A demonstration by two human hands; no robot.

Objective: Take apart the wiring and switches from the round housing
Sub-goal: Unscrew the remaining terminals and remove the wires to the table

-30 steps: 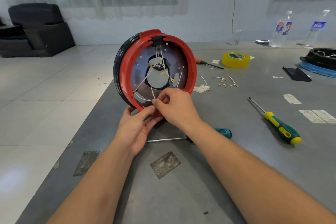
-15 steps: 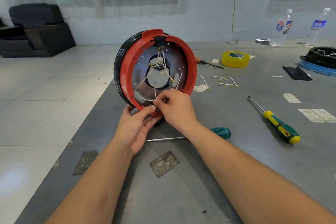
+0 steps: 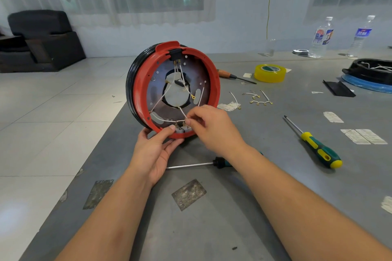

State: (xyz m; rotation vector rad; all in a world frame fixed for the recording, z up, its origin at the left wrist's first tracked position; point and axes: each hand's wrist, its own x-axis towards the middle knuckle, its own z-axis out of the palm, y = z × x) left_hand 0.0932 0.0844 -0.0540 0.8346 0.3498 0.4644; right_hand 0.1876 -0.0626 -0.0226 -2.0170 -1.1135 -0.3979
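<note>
In the head view, a grey surface fills the lower and right part of the frame, with a pale tiled floor at the left and a dark armchair in the upper left, under curtained windows. On the surface lie a green and yellow screwdriver at the right, a roll of yellow tape and two water bottles farther back, and some loose wires with terminals.

The round housing stands on its edge near the centre of the frame, its red rim and open inside turned to the camera, white wiring crossing inside.

The left hand supports the bottom of the rim, its grip closed on it with the thumb at a small grey switch. The right hand is just beside it, its fingertips pinched on a white wire above the switch.
</note>
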